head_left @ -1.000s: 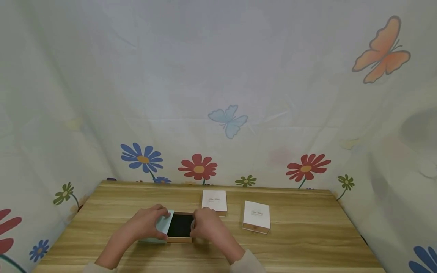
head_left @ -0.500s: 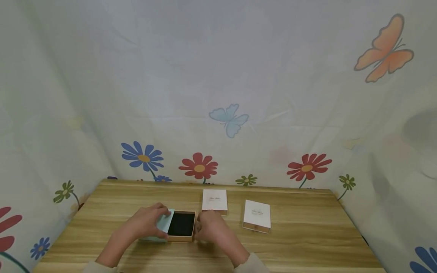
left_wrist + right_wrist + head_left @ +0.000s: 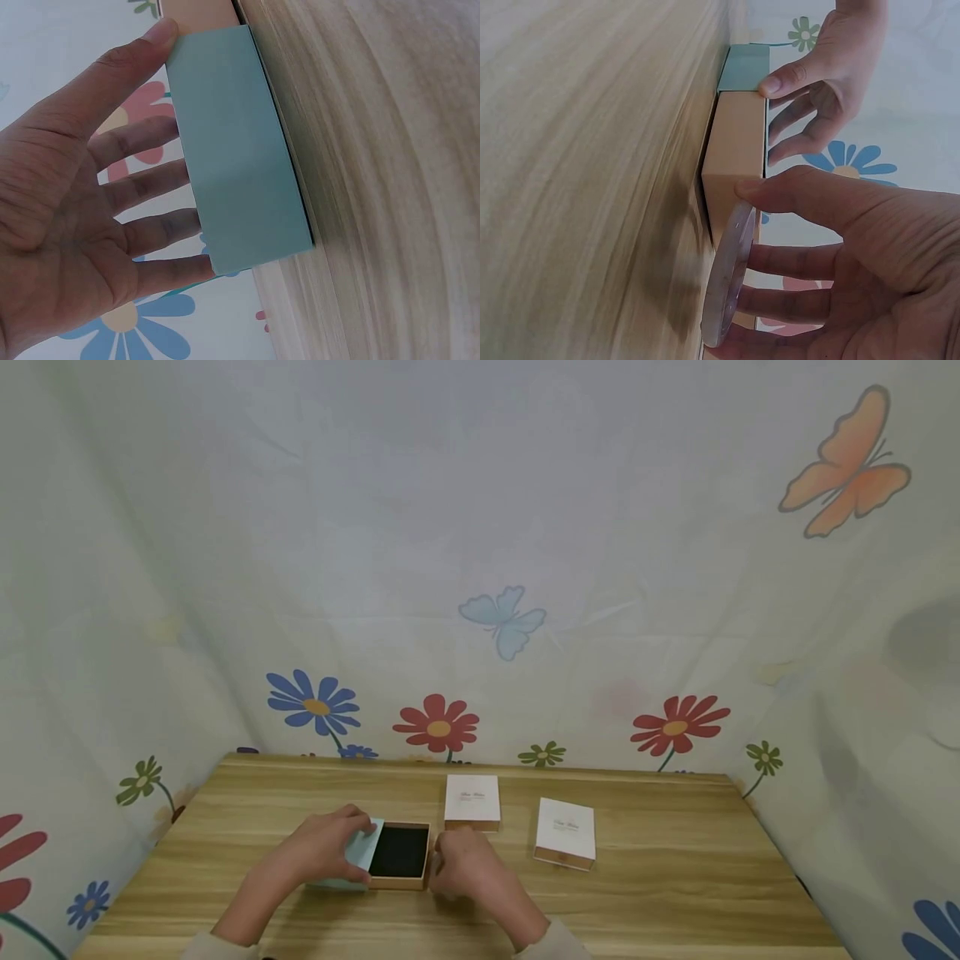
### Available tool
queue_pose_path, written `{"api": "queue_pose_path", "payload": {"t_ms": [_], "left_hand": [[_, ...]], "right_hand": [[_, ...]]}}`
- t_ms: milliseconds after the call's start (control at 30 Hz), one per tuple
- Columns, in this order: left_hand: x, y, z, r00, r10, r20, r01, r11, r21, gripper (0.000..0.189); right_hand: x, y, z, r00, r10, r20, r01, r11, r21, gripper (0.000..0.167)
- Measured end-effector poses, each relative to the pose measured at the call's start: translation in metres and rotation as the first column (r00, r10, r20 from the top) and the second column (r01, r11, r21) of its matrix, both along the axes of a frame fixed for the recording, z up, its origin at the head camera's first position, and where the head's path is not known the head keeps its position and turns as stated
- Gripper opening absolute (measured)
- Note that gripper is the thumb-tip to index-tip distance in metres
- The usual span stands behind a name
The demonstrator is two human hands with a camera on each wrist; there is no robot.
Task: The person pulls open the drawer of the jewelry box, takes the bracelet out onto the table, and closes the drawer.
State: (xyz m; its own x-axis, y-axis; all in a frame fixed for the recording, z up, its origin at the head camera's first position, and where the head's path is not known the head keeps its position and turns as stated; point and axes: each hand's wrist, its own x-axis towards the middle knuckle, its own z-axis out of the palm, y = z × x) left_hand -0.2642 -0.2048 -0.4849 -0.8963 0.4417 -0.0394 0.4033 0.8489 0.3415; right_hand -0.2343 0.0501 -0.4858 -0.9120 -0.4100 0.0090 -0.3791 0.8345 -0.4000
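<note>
A drawer-style box lies at the left front of the table, its pale teal sleeve (image 3: 363,850) pulled partway off a tan tray with a black pad (image 3: 399,850). My left hand (image 3: 324,850) holds the sleeve, thumb at the near edge and fingers across the top. The left wrist view shows the fingertips along the sleeve's (image 3: 232,150) upper edge. Just right of the tray's end, my right hand (image 3: 467,864) pinches a pale translucent bangle (image 3: 726,277) between thumb and fingers. In the right wrist view the bangle stands on edge, close beside the tan tray (image 3: 735,139).
Behind my right hand stands a white-topped box (image 3: 472,798) with tan sides. Another such box (image 3: 566,828) sits farther right, slightly turned. The wooden table (image 3: 675,893) backs onto a flower-and-butterfly printed curtain (image 3: 585,527).
My right hand has moved slightly right, off the tray's end, with the bangle; the black pad and the tray's right wall show fully. The left hand keeps its hold on the sleeve.
</note>
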Motion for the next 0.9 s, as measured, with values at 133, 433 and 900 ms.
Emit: {"api": "queue_pose_path", "payload": {"t_ms": [133,433,900], "left_hand": [[0.000,0.000,-0.001,1.000,-0.010,-0.004,0.010,1.000,0.001,0.068],[-0.001,-0.001,-0.003,1.000,-0.009,-0.003,0.009,1.000,0.002,0.067],[0.000,-0.001,0.000,1.000,0.005,0.000,-0.005,1.000,-0.002,0.069]], "right_hand": [[0.001,-0.001,-0.002,1.000,-0.013,0.028,0.013,1.000,0.004,0.031],[0.005,-0.003,-0.007,0.996,0.046,-0.078,-0.041,0.997,0.062,0.034],[0.004,-0.011,-0.012,0.991,0.025,-0.131,-0.001,0.984,0.181,0.028]]}}
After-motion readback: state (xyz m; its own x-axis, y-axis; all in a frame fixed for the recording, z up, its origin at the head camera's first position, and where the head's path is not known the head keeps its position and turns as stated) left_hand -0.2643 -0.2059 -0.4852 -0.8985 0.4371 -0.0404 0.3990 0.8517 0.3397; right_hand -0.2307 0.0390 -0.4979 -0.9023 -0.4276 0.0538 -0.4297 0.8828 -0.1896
